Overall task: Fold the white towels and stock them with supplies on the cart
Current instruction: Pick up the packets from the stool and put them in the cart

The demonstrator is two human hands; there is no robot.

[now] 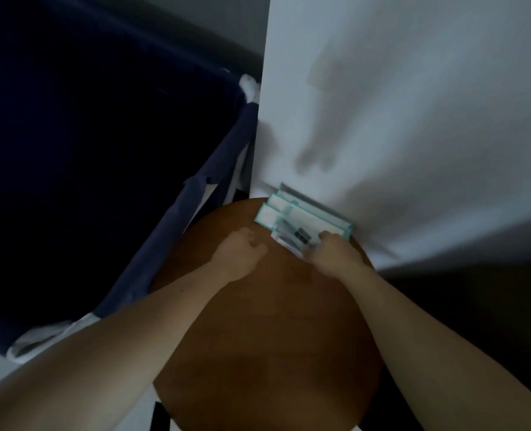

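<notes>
Hands (331,253) by packet (293,241), long axis upper-left to lower-right

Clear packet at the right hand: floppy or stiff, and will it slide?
Probably floppy: the clear packet looks thin and flat. Likely light; the right hand pinches one end. May slide on the smooth tabletop.

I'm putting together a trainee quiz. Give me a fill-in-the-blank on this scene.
1. The clear packet is gripped by the ____ hand.
2. The left hand holds ____.
3. The teal-edged boxes sit on a brown table whose top is ____ in shape.
Missing words: right; nothing; round.
</notes>
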